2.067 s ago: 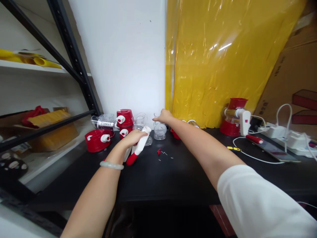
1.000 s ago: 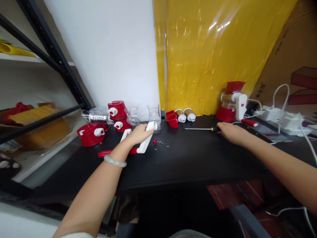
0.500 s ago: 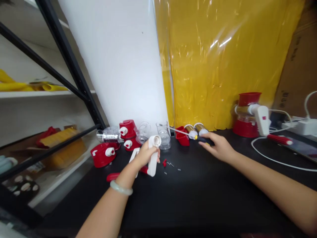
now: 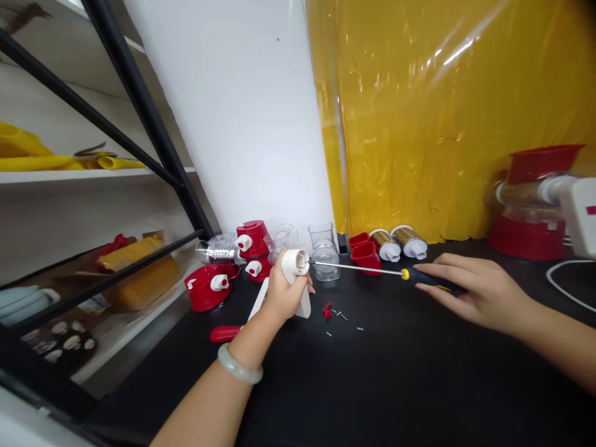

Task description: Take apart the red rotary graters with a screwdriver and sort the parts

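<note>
My left hand [image 4: 282, 295] is wrapped round a white plastic crank handle [image 4: 294, 263], its round hollow end turned to the right. My right hand [image 4: 475, 292] grips a long screwdriver [image 4: 435, 280] by its dark blue and yellow handle. The thin metal shaft runs level to the left, and its tip is at the opening of the white end; how deep it sits I cannot tell. Below lie a small red part [image 4: 326, 311] and several loose screws [image 4: 343, 316]. Another white crank with a red grip [image 4: 226, 334] rests beneath my left wrist.
Red grater bases [image 4: 208, 288], clear plastic housings [image 4: 325, 264], red hoppers [image 4: 365, 256] and metal grater drums [image 4: 408, 241] line the back of the black table [image 4: 372, 385]. An assembled red grater [image 4: 526, 239] stands at right. A black-framed shelf [image 4: 153, 143] borders the left.
The screwdriver has swung from slanting above the clear cup to level, its tip now at the handle's round end. My view has shifted left.
</note>
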Tool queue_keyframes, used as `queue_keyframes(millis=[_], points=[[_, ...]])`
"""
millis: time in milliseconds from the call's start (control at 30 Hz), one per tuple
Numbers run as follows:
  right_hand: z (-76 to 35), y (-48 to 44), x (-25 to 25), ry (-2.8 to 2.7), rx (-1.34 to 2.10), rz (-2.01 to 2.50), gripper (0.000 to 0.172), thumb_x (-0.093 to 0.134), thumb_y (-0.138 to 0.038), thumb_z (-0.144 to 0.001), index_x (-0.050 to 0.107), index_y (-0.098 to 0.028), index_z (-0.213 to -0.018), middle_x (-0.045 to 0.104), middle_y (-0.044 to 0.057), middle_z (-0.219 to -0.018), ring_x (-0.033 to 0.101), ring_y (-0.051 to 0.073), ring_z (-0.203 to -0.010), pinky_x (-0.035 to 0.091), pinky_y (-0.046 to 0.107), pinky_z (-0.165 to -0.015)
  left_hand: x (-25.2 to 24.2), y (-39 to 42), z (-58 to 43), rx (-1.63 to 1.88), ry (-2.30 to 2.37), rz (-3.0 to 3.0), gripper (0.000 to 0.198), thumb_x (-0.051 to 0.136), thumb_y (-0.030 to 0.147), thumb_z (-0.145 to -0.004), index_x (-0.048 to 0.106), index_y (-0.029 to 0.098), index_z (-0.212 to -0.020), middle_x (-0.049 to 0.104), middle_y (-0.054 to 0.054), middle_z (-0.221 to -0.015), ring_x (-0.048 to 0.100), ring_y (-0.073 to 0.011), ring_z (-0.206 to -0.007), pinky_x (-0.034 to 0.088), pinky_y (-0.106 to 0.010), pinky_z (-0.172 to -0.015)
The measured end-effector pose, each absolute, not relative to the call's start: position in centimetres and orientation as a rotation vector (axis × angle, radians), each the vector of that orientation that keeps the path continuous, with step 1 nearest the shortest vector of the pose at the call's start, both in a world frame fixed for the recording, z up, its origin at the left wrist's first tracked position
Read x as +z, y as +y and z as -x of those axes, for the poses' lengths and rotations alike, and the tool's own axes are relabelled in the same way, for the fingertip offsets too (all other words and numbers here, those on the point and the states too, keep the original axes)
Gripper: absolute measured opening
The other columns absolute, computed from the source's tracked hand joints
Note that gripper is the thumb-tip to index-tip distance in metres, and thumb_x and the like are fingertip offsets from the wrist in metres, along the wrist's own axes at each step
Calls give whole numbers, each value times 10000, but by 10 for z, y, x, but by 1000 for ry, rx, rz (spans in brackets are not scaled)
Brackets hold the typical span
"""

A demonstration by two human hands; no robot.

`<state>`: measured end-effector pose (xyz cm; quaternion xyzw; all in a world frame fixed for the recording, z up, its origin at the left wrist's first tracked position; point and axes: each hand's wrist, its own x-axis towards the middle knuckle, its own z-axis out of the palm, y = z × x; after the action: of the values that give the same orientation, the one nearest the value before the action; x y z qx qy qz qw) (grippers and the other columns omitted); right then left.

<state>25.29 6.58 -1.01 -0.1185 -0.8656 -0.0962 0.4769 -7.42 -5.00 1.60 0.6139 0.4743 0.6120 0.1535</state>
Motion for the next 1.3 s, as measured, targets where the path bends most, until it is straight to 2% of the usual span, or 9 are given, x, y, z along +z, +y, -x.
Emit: queue_keyframes(millis=[433,1000,1300], points=[[-257,63,-3,-2159,-232,280,294,691,-217,-833,663,-270,-1121,650,27,-836,636,149,-697,497,276,-628,12,-46,76,1710,1601,-1793,348,531,69,-667,510,208,-986,606,50,-584,614,-161,-502,508,-281,-546],[-256,63,-4,-2153,-218,308,280,697,-233,-827,675,-271,-1104,652,31,-832,642,161,-695,501,287,-625,12,-46,75,1708,1619,-1776,329,567,83,-672,528,208,-975,606,45,-585,605,-161,-503,496,-276,-544],[-257,62,-2,-2157,-230,319,281,685,-236,-834,666,-296,-1108,643,24,-823,638,160,-687,495,290,-611,14,-47,74,1653,1662,-1815,337,513,53,-683,510,211,-980,607,51,-571,624,-175,-501,498,-288,-562]])
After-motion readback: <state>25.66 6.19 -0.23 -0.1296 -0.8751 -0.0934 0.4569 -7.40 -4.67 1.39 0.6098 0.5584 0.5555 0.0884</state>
